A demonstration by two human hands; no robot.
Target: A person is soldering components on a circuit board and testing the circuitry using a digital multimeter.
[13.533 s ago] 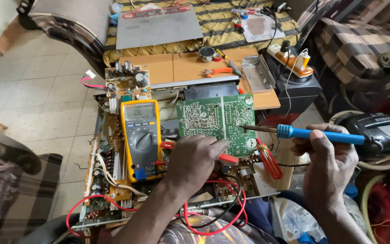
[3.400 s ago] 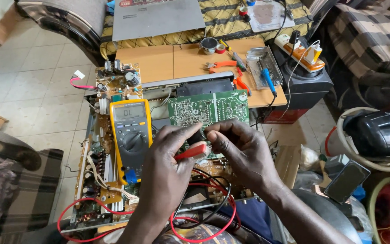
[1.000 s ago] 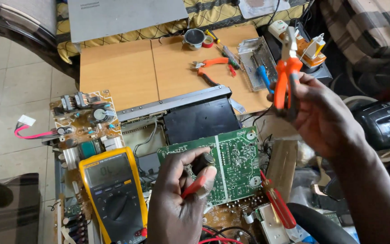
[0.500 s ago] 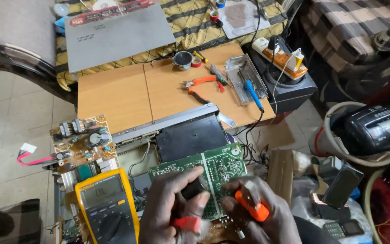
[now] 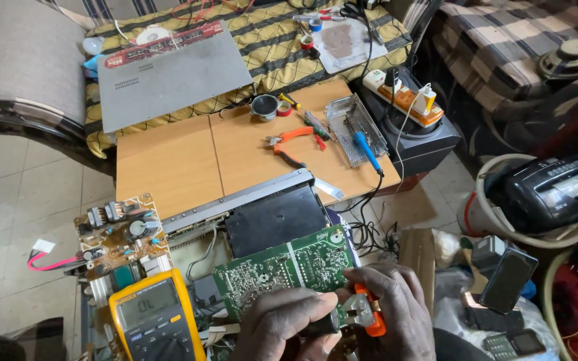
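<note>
Both hands sit low in the head view, close together over the green circuit board (image 5: pixel 287 266); the right hand (image 5: pixel 396 311) has its grip shut around orange-handled pliers (image 5: pixel 364 313), with the orange handle poking out between the fingers and the metal nose pointing left; the left hand (image 5: pixel 287 324) has its grip curled shut too, pinching a small dark part (image 5: pixel 322 323) right at the lower edge of the board, and the plier nose touches or nearly touches that same spot; half a second ago the pliers were just coming down beside the board, and a second ago the right hand held them up high over the worktop (image 5: pixel 188 160); now they are down at the board's edge, so I judge the work has gone from fetching the tool to using it on the board; the red thing the left hand held a moment ago no longer shows; the board itself leans tilted on the open black player case (image 5: pixel 272 217), just beside the yellow meter (image 5: pixel 155 321), whose screen is lit; a brown circuit board (image 5: pixel 118 230) sits to the left of that; up on the worktop lie a second pair of orange pliers (image 5: pixel 289 142), a blue soldering iron (image 5: pixel 367 150) on its metal tray (image 5: pixel 342 113), and a small tin (image 5: pixel 263 105); a grey metal cover (image 5: pixel 168 77) rests on the striped cloth behind.
</note>
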